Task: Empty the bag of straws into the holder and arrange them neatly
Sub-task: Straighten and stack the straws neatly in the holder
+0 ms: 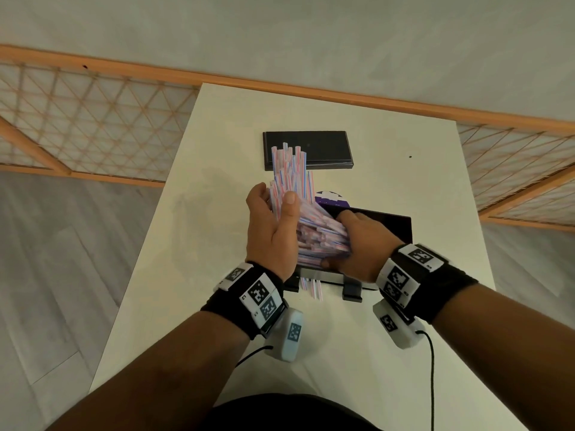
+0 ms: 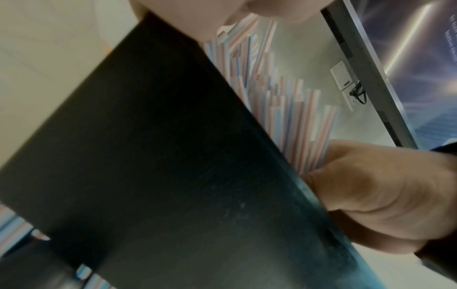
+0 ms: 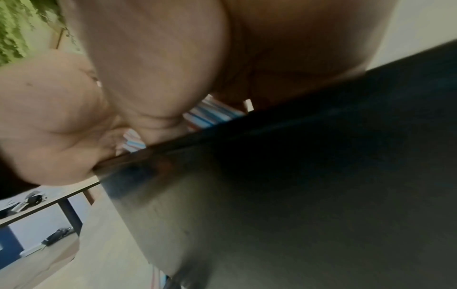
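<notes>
Both hands raised close together, forearms reaching forward.
Left hand (image 1: 273,225) cups with thumb up; right hand (image 1: 361,241) curls fingers inward, gripping.

Layout, head view. The holder (image 1: 382,231) stands near the desk (image 1: 404,353) centre. The straws (image 1: 295,194) rise from it, fanning toward 11 o'clock. The left hand (image 1: 273,231) lies at the bundle's 9 o'clock side, the right hand (image 1: 361,244) at its 3 o'clock side. A flat lid (image 1: 323,149) lies at 12 o'clock behind the holder; a round package (image 1: 331,197) sits between them.
</notes>
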Demonstrator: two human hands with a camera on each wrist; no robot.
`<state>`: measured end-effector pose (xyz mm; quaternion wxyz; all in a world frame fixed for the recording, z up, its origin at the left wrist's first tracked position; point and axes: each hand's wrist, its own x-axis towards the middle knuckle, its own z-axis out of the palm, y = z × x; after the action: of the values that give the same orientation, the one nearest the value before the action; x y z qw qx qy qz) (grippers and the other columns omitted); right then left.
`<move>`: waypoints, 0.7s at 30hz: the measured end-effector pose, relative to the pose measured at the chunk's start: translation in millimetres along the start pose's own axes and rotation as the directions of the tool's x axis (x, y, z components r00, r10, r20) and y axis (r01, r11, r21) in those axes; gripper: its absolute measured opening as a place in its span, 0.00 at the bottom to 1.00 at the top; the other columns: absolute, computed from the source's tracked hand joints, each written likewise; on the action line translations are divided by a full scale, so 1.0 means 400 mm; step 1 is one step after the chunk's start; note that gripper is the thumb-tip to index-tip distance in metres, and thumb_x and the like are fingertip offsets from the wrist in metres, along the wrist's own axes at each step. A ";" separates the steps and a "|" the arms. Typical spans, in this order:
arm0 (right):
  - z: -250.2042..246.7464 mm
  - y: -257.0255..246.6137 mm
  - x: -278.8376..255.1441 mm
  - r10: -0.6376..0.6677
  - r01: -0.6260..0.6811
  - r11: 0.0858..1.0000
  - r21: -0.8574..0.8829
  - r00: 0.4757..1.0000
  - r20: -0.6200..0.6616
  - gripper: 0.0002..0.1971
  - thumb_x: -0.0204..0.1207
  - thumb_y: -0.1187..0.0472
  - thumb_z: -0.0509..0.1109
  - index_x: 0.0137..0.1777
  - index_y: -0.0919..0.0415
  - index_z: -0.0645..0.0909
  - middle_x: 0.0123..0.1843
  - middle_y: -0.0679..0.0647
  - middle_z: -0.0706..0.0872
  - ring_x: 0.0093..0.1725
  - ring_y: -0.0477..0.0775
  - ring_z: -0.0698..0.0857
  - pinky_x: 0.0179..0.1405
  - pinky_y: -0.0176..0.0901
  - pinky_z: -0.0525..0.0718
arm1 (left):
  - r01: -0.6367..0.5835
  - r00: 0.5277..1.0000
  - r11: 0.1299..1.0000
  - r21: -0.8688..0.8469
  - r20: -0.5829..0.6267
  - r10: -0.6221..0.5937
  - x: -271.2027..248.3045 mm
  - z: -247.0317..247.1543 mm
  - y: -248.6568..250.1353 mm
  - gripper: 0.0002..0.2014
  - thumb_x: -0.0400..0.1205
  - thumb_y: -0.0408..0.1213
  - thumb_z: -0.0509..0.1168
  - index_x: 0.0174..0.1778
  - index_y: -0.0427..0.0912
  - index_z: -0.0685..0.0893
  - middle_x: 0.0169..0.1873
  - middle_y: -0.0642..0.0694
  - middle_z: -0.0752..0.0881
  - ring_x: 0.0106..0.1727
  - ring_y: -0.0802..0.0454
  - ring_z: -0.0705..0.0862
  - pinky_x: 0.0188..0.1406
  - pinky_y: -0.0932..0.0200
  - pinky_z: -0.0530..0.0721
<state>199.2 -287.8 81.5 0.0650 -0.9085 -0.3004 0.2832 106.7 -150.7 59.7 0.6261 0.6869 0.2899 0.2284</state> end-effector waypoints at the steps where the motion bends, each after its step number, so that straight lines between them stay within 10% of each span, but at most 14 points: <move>1: -0.001 -0.004 -0.001 -0.003 0.003 1.000 0.015 1.000 -0.006 0.31 0.64 0.40 0.80 0.57 0.50 0.67 0.51 0.48 0.77 0.47 0.53 0.79 0.50 0.45 0.80 | -0.003 1.000 1.000 -0.009 0.000 0.003 0.000 0.001 0.002 0.32 0.84 0.58 0.55 0.76 0.37 0.64 0.58 0.54 0.83 0.53 0.69 0.86 0.50 0.72 0.82; 10: -0.006 -0.074 -0.017 -0.184 0.201 0.977 0.069 0.963 -0.199 0.22 0.65 0.54 0.76 0.59 0.53 0.77 0.50 0.49 0.78 0.52 0.59 0.80 0.56 0.60 0.81 | -0.005 0.999 1.000 -0.024 -0.033 0.005 -0.006 -0.004 0.013 0.33 0.82 0.62 0.55 0.74 0.40 0.66 0.53 0.53 0.85 0.47 0.68 0.87 0.47 0.69 0.84; 16: -0.027 -0.018 -0.040 -0.047 0.062 0.998 0.025 0.920 -0.390 0.33 0.60 0.43 0.84 0.61 0.51 0.73 0.58 0.51 0.75 0.55 0.56 0.75 0.53 0.52 0.78 | 0.041 0.995 0.998 -0.049 -0.087 -0.045 -0.001 -0.021 0.020 0.37 0.77 0.62 0.64 0.78 0.45 0.65 0.72 0.49 0.76 0.64 0.63 0.84 0.58 0.71 0.82; 21: -0.004 0.034 -0.102 0.035 0.011 0.984 0.177 0.967 -0.254 0.25 0.67 0.30 0.70 0.37 0.53 0.73 0.33 0.47 0.80 0.33 0.50 0.79 0.30 0.44 0.74 | 0.062 0.997 0.994 -0.088 -0.049 -0.067 0.000 -0.018 0.012 0.34 0.82 0.57 0.57 0.79 0.39 0.64 0.71 0.45 0.76 0.51 0.79 0.82 0.48 0.80 0.78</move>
<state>179.9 -322.3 98.3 0.1821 -0.9297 -0.2577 0.1898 102.2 -145.7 65.4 0.6546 0.6434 0.3178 0.2380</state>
